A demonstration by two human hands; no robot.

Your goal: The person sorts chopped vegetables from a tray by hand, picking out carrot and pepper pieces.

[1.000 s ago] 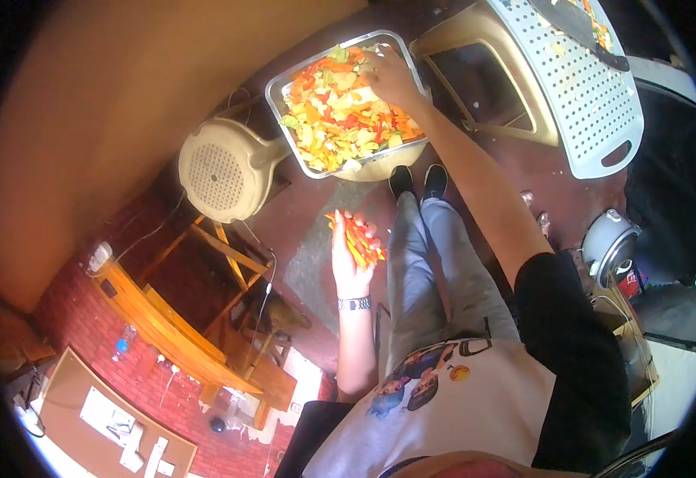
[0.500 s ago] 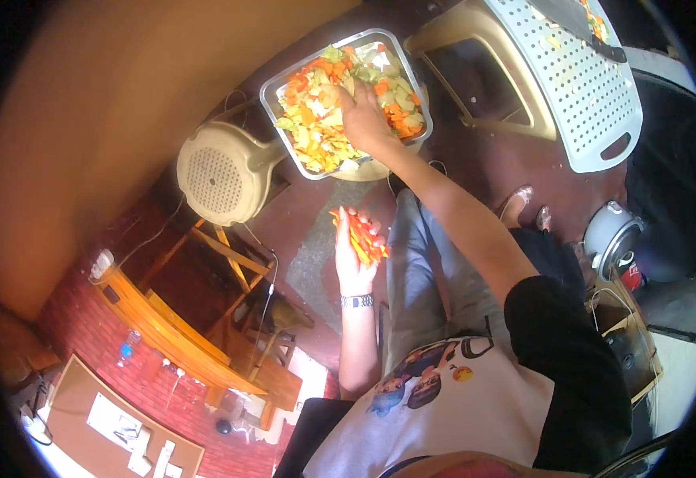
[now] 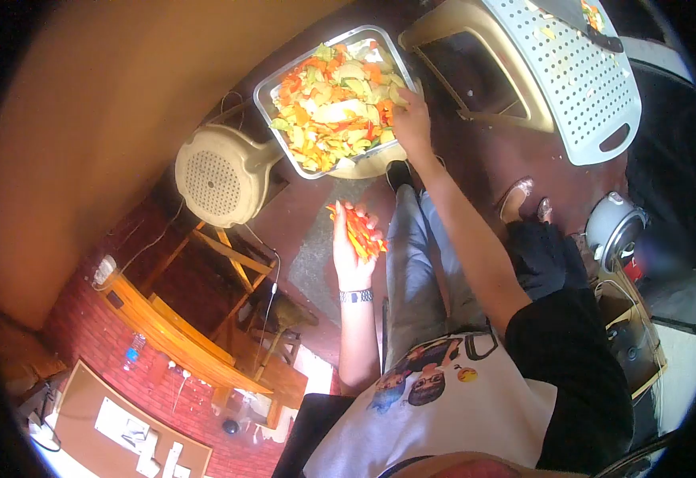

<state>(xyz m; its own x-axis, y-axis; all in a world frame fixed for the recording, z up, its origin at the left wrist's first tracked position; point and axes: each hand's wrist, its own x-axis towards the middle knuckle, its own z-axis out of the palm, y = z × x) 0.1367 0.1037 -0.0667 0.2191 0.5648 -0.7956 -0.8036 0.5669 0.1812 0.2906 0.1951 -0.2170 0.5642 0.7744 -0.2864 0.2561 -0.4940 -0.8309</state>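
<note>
My left hand point(image 3: 355, 243), with a metal watch at its wrist, is closed around a bunch of orange and red vegetable strips point(image 3: 362, 235), held in front of the tray. A rectangular metal tray point(image 3: 291, 156) is heaped with chopped vegetables point(image 3: 334, 99) in orange, yellow, pale green and white. My right hand point(image 3: 413, 126) is at the tray's right side, its fingers curled in over the vegetables by the rim. What those fingers hold is hidden.
The tray rests on a beige stool point(image 3: 372, 165). Another beige stool point(image 3: 214, 177) stands left of it. At upper right, a pale perforated board point(image 3: 575, 88) with a knife point(image 3: 579, 22) lies on a stool. Another person's foot point(image 3: 515, 199) and a rice cooker point(image 3: 612, 227) are at right.
My right hand has moved from the middle of the vegetables to the tray's right side. More pale green slices now show on top. My left hand still holds the strips.
</note>
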